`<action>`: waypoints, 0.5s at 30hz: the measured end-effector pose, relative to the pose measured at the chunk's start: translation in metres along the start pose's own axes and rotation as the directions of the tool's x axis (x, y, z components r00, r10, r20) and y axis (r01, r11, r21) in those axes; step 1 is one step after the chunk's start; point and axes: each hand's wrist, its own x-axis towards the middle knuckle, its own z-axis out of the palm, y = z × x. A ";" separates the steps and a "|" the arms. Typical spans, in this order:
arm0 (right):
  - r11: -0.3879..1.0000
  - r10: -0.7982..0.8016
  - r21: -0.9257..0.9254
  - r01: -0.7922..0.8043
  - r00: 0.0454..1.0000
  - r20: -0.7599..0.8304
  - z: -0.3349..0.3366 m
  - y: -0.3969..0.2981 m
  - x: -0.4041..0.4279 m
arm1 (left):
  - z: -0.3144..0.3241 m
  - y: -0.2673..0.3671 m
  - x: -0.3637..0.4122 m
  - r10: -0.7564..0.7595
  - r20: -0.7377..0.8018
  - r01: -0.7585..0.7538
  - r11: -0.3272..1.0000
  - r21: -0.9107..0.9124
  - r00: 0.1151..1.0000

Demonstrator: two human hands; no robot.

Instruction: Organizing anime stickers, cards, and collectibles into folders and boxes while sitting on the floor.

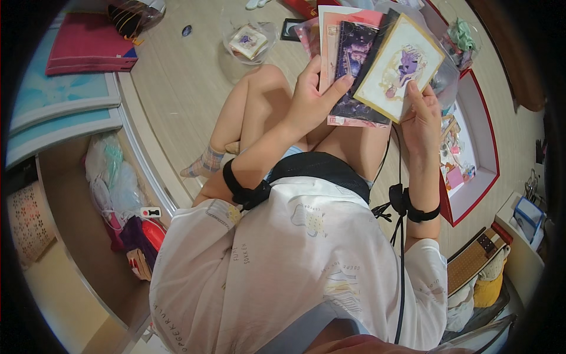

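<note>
My left hand [315, 95] grips a fanned stack of flat paper items, thumb on top. Among them are a dark purple illustrated card [353, 57] and a pink-and-orange sheet [330, 48] behind it. Over the right end of the stack lies a gold-bordered white card [400, 66] with a purple drawing. Its lower right edge is pinched by my right hand [420, 113]. Whether this card is fully apart from the stack I cannot tell. Both hands are raised above my bent legs.
A clear plastic bag [267, 33] with a similar card stands beyond my knee. To the right is a red-rimmed white box [479, 168] with small colourful items. A magenta folder [88, 42] lies at upper left, above an open cabinet [73, 212] holding plastic bags. A black cable [401, 265] hangs at right.
</note>
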 end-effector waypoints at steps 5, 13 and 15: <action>0.999 0.023 0.036 -0.024 1.000 0.015 -0.001 0.000 -0.001 | 0.003 0.007 0.000 -0.028 0.001 0.028 1.000 -0.006 1.000; 0.998 0.055 0.007 -0.055 0.998 0.023 -0.005 -0.004 -0.003 | -0.002 0.004 -0.002 -0.022 0.022 0.021 0.999 0.028 1.000; 0.997 0.073 -0.029 -0.073 0.997 0.010 -0.013 -0.004 -0.002 | -0.003 0.005 -0.002 -0.041 0.012 0.040 0.999 0.011 0.999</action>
